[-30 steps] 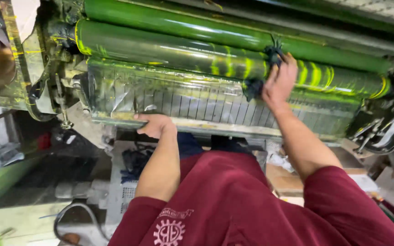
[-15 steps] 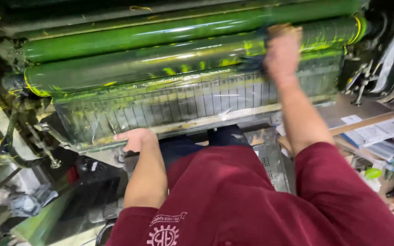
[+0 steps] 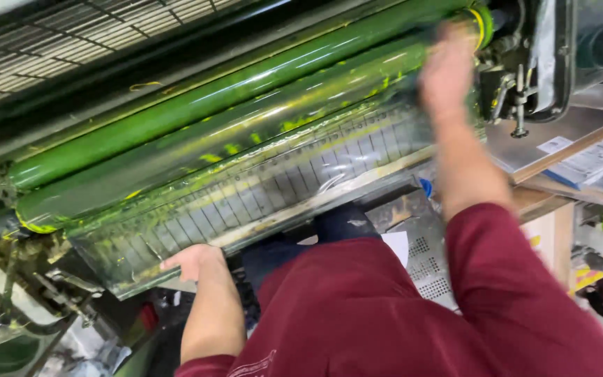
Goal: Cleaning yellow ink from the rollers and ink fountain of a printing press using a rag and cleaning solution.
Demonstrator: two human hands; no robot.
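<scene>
Right hand [image 3: 447, 70] on green roller [image 3: 246, 132], its long axis lower-left to upper-right

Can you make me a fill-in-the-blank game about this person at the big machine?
1. The long shiny rollers on the machine are the colour ____.
2. The right hand is raised at the ____ end of the rollers.
3. The left hand rests on the edge of the ribbed metal ____ below the rollers.
4. The person's sleeves are dark ____.

Missing words: green; right; plate; red
</scene>
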